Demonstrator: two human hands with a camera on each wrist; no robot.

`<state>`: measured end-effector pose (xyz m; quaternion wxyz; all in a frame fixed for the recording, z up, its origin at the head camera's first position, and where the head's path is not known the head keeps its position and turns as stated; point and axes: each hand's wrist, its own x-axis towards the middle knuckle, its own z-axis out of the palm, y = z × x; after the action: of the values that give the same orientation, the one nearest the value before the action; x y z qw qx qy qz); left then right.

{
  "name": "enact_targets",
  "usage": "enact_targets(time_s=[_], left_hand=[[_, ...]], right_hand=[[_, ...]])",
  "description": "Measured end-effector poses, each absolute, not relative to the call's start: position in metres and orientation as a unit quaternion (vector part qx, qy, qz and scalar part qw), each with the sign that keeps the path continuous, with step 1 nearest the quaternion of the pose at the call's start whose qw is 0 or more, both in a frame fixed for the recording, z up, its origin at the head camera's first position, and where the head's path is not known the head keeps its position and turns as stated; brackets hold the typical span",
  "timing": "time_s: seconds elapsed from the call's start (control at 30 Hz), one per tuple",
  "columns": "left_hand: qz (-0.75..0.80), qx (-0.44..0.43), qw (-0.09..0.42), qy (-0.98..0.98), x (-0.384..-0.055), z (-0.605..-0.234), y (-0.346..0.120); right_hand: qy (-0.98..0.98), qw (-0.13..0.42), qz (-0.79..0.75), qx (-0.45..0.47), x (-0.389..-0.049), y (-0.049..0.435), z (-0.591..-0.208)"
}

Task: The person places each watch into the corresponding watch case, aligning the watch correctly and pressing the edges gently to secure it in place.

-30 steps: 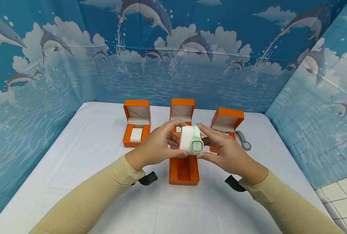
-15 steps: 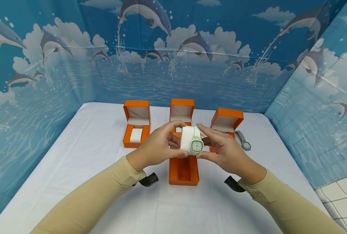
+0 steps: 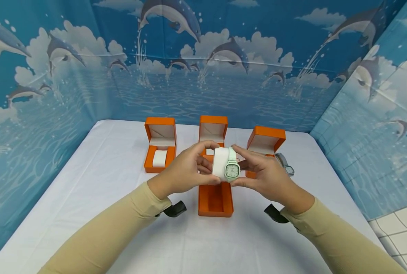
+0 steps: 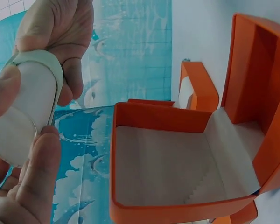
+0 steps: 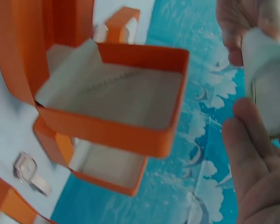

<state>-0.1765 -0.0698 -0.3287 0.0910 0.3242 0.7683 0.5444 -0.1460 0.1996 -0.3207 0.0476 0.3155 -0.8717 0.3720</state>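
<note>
A pale green wristwatch [image 3: 232, 170] with a squarish face is wrapped round a white watch cushion [image 3: 219, 163], near the cushion's right end. My left hand [image 3: 186, 167] grips the cushion's left part between thumb and fingers. From the other side, my right hand [image 3: 268, 175] holds the watch, thumb below and fingertips above. In the left wrist view the pale strap [image 4: 58, 70] circles the cushion's edge. Both hands hold the pair above an orange watch box [image 3: 203, 214], whose visible compartment is bare. The hands hide this box's lid from the head camera.
Behind stand open orange boxes: a left box [image 3: 160, 121] with a white cushion [image 3: 160, 158], a middle box [image 3: 213, 119] and a right box [image 3: 266, 131], both partly covered. A grey watch [image 3: 285, 165] lies beside the right box. A dolphin-printed curtain [image 3: 203, 91] borders the white table [image 3: 114, 152].
The watch and my right hand have shifted very slightly right. My left hand keeps its grip on the cushion, nearly still. The boxes have not moved.
</note>
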Motion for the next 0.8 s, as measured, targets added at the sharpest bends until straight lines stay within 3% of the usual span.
enact_targets(time_s=[0.8], left_hand=[[0.581, 0.302, 0.122, 0.746, -0.1771, -0.3329, -0.0693]], right_hand=[[-0.883, 0.053, 0.346, 0.312, -0.1486, 0.1968, -0.3250]])
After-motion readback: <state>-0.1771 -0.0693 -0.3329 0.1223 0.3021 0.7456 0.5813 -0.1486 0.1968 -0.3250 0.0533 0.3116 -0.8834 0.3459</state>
